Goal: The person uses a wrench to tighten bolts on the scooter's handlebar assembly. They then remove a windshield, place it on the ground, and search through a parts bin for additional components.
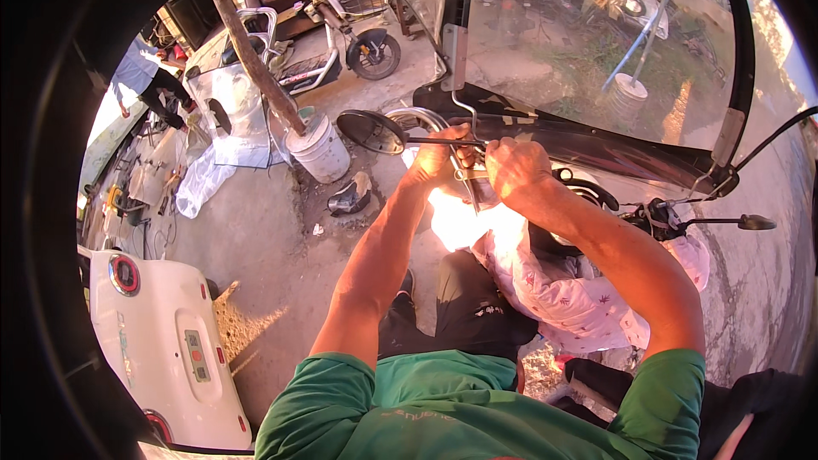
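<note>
My left hand (436, 158) is closed around the thin dark stem of a round rear-view mirror (370, 131) near the scooter's handlebar. Right beside it, my right hand (515, 169) grips a slim metal tool (468, 187) at the same mount, under a bent metal bracket (461, 105). Both hands nearly touch. In front of them rises a clear windshield (588, 34) with a black frame. A second mirror (755, 222) sticks out at the right. A pink patterned cloth (579, 298) covers the scooter below my right forearm.
A white bucket (321, 149) holding a wooden pole (251, 51) stands on the concrete at left. A white vehicle panel (162, 341) lies at lower left. An electric bike (341, 25) is parked farther back. Another person (145, 77) bends over at upper left among scattered parts.
</note>
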Demonstrator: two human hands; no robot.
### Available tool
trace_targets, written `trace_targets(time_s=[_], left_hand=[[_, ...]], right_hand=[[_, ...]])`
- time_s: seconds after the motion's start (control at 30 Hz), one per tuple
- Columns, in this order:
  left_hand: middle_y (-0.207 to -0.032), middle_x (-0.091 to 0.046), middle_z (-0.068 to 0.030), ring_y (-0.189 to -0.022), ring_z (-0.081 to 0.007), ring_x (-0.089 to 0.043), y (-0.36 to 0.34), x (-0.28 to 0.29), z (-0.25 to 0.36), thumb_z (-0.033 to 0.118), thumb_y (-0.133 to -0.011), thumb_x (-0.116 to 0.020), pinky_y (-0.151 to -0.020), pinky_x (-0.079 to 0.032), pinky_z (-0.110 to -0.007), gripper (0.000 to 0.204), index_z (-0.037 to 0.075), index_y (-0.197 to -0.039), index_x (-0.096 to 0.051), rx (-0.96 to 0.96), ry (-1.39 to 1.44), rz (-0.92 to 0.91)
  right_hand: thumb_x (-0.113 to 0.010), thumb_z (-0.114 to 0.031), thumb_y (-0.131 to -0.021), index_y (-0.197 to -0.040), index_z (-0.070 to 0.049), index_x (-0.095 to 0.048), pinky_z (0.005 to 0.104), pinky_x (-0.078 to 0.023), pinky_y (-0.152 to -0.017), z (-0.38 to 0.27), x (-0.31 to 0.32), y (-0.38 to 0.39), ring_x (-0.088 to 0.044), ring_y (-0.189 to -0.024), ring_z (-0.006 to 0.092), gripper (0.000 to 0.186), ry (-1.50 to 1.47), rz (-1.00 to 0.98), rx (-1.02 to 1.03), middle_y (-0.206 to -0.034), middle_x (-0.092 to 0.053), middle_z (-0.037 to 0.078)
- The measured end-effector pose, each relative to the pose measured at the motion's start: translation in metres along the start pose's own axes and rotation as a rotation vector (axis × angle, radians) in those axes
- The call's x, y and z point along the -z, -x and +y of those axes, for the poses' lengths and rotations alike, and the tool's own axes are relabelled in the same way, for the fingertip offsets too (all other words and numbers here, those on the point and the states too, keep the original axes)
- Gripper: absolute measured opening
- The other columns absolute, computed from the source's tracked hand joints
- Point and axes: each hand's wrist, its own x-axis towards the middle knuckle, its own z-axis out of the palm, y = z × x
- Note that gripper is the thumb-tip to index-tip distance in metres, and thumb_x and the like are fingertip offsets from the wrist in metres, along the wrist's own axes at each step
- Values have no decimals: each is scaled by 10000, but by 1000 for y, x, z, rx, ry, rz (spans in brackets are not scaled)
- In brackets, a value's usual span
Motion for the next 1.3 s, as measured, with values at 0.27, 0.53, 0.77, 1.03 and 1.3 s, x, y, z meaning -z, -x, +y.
trace_targets(time_s=[0.27, 0.53, 0.77, 1.03, 1.3], left_hand=[[-608, -482, -15, -575, -169, -498, -2, 4, 0, 306, -960, -587, -529, -416, -322, 223, 115, -851, -550, 35, 87, -73], [-593, -445, -1, -565, -154, -456, -3, 5, -2, 296, -960, -575, -548, -402, -341, 258, 122, -781, -509, 33, 110, -91], [-610, -486, -14, -568, -173, -485, 0, 2, 0, 250, -947, -608, -561, -412, -324, 216, 88, -813, -555, 1, 94, -44], [-659, -452, 26, -524, -85, -417, -9, 4, 0, 195, -976, -587, -494, -378, -252, 186, 31, -1066, -587, -29, 156, -48], [-625, -606, -52, -469, -158, -553, -4, 15, 0, 271, -959, -624, -451, -468, -266, 233, 44, -905, -627, 9, 7, 167]], right_hand=[[-660, -190, -820, -901, -109, -728, 343, -566, -618, 13, 2, 1, -736, -776, 224, 132, 4, 71, -30, -820, -735, 49], [-637, -196, -820, -882, -124, -739, 343, -569, -651, 10, 1, 0, -738, -805, 229, 139, -50, -12, -65, -829, -741, 89], [-630, -228, -844, -885, -74, -693, 351, -570, -669, 8, -18, 2, -727, -795, 252, 171, -56, 246, 2, -833, -715, 112], [-733, -268, -809, -1094, -140, -746, 368, -540, -767, 13, 8, -2, -685, -1037, 202, 313, -126, -140, 21, -1103, -727, 31], [-647, -228, -822, -877, -192, -776, 388, -555, -670, 6, -14, -1, -701, -907, 186, 145, -126, 36, 165, -903, -732, -1]])
